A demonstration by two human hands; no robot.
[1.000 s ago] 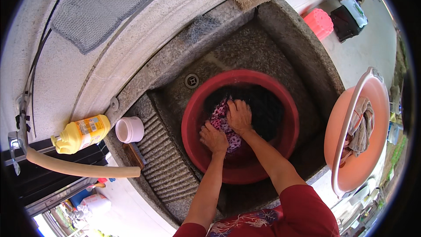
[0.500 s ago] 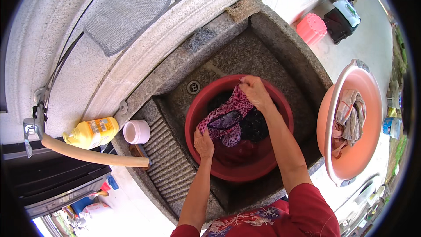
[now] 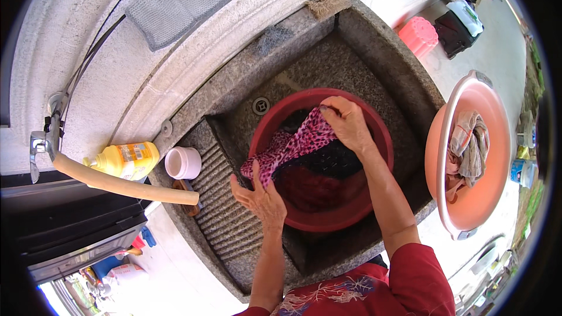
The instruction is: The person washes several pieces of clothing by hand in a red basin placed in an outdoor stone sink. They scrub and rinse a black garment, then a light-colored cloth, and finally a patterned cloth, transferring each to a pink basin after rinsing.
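A pink cloth garment with dark leopard spots [image 3: 304,140] is stretched slantwise over a red basin [image 3: 319,222]. My right hand [image 3: 349,126] pinches its upper right end at the basin's far side. At the other end, by the basin's left rim, my left hand [image 3: 261,202] has its fingers spread apart, with the cloth's edge against the thumb and fingers. Dark wet cloth [image 3: 331,161] lies in reddish water in the basin. The basin stands in a stone sink [image 3: 374,76], whose drain [image 3: 261,105] shows beside the rim.
Left is a ribbed washboard slope [image 3: 225,216] with a pink cup [image 3: 182,162], a brush [image 3: 186,196] and a yellow bottle [image 3: 126,161] near it. A tap hose [image 3: 129,187] reaches over the ledge. At right stands a peach tub [image 3: 436,158] holding crumpled cloths [image 3: 470,146].
The garment has been pulled wider and its dark-edged opening no longer shows. My left hand has moved left, over the basin rim, its fingers spreading. My right hand still grips the upper end.
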